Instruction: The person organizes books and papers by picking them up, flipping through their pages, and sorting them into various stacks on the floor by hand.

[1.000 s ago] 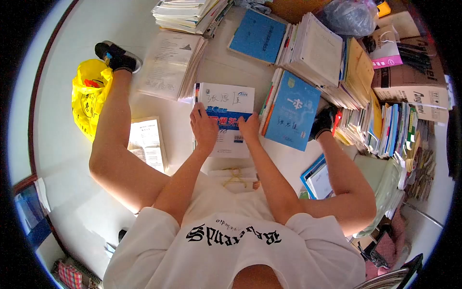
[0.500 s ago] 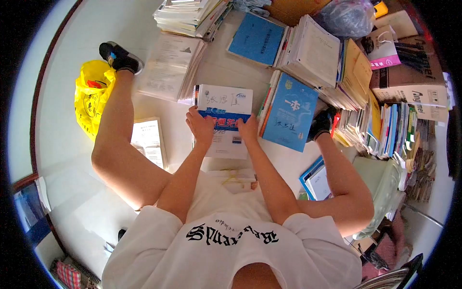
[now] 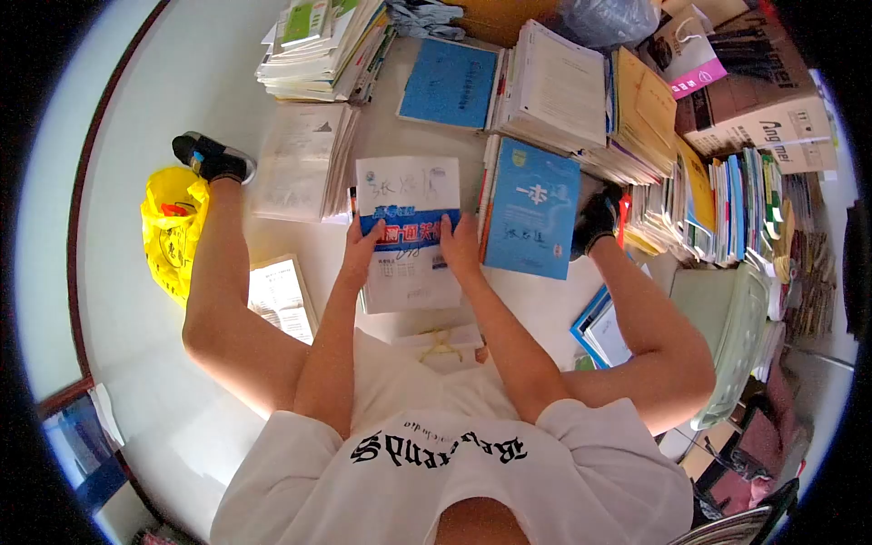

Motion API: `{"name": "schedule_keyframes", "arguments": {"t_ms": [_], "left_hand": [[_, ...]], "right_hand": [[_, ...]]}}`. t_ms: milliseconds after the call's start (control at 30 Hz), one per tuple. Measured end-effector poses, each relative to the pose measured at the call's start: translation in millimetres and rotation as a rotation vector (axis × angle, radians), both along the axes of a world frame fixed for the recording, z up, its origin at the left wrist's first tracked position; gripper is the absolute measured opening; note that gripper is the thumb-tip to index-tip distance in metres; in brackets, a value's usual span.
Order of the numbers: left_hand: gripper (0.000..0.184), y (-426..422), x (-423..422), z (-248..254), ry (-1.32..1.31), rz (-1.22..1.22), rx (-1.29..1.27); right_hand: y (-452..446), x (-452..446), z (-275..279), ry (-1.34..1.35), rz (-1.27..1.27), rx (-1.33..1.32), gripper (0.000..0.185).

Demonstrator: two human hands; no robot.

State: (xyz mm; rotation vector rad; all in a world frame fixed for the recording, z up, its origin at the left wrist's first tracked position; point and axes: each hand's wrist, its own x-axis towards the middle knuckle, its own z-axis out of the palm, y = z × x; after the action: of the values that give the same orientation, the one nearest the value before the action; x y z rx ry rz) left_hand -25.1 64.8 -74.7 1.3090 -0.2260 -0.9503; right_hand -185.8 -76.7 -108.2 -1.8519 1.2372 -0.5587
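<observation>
A white book with a blue band and red print (image 3: 409, 191) is held between my two hands, in front of my lap. My left hand (image 3: 361, 250) grips its left edge, with the thumb on the cover. At the right edge my right hand (image 3: 461, 247) grips it the same way, thumb on the blue band. Just right of the book lies a small stack topped by a light blue book (image 3: 531, 204). A stack of white papers (image 3: 298, 168) is at the upper left of the held book.
Paper stacks (image 3: 554, 86) and a dark blue book (image 3: 450, 82) lie ahead. A yellow bag (image 3: 171, 236) is beside my left leg. An open booklet (image 3: 282, 298) lies inside that leg. Upright books (image 3: 749, 204), a cardboard box (image 3: 772, 127) and a green bin (image 3: 727, 336) stand right.
The view has turned and shifted. My left hand has moved from lying over the cover to the book's left edge, and more of the cover shows.
</observation>
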Motion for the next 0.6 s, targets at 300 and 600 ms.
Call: {"name": "schedule_keyframes", "arguments": {"t_ms": [300,600], "left_hand": [[0.035,-50,48,41,0.272,0.050,-0.127],[0.039,-129,90,92,0.248,-0.124,-0.229]], "right_hand": [[-37,8,-9,-0.296,0.154,0.564,0.054],[-70,28,71,-0.740,0.218,1.088,0.049]]}}
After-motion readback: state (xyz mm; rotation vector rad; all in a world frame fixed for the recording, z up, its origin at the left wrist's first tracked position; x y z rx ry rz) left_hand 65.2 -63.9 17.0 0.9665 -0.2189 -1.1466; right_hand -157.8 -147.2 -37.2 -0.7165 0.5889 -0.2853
